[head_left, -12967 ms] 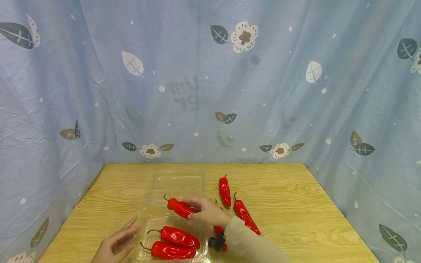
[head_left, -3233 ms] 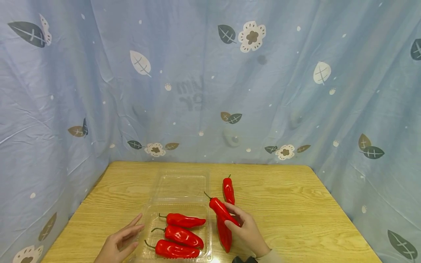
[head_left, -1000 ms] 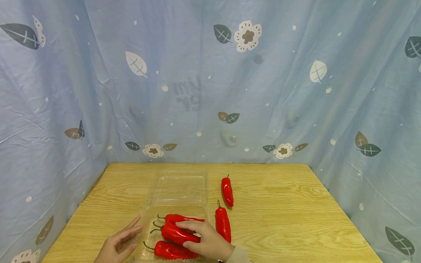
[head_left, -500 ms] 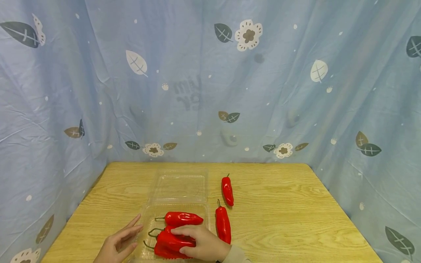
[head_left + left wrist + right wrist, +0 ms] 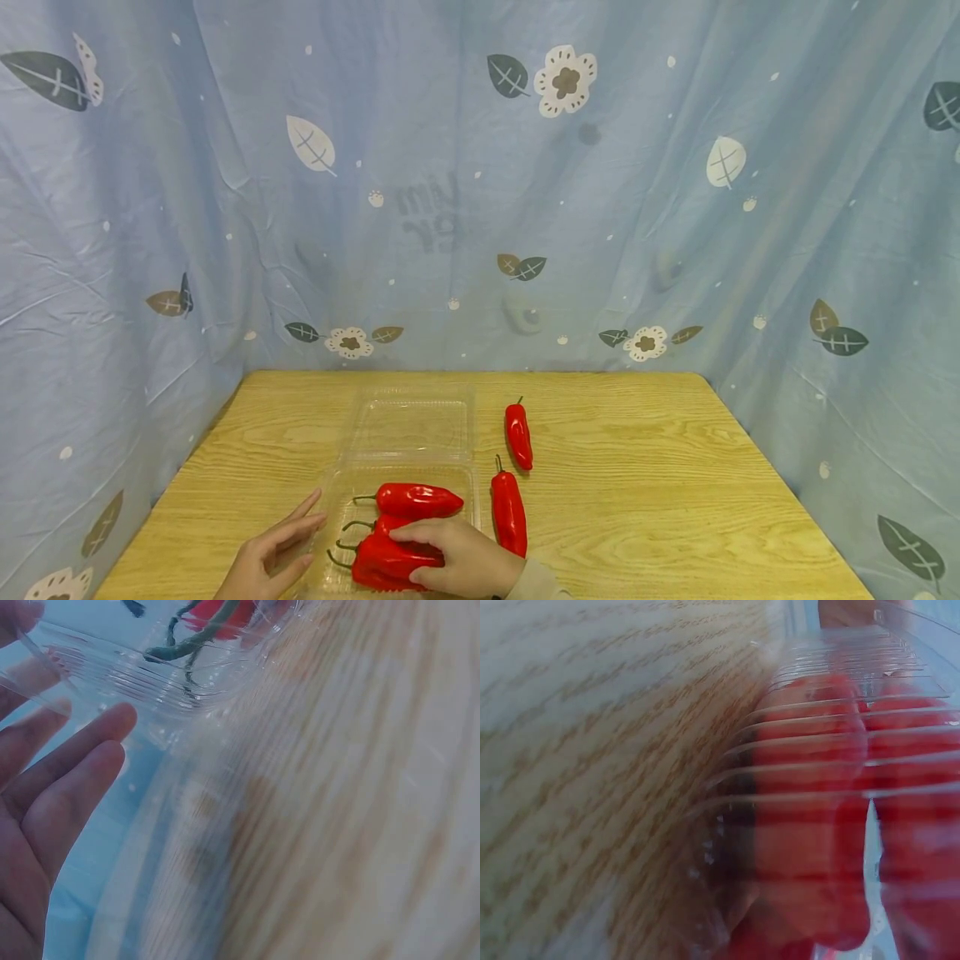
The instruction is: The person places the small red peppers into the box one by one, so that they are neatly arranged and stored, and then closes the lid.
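A clear plastic clamshell box [image 5: 337, 479] lies opened out on the table, its lid [image 5: 411, 425] flat toward the back. Several red peppers with green stems lie in its base, among them a rear pepper [image 5: 416, 500]. My right hand [image 5: 472, 558] grips a red pepper [image 5: 382, 558] in the front part of the base, thumb in front and fingers behind, partly hiding its neighbours. In the right wrist view, red peppers [image 5: 810, 795] show through the ribbed wall. My left hand [image 5: 273, 550] stays at the box's left side, fingers extended by the plastic edge [image 5: 142, 686].
Two more red peppers lie on the wooden table [image 5: 637, 483] right of the box: a nearer pepper [image 5: 508, 512] and a farther pepper [image 5: 518, 435]. A blue patterned curtain [image 5: 480, 208] surrounds the table's back and sides.
My right hand has brought a pepper from the table into the box and shifted it toward the front. The rear pepper has rolled slightly. My left hand has hardly moved.
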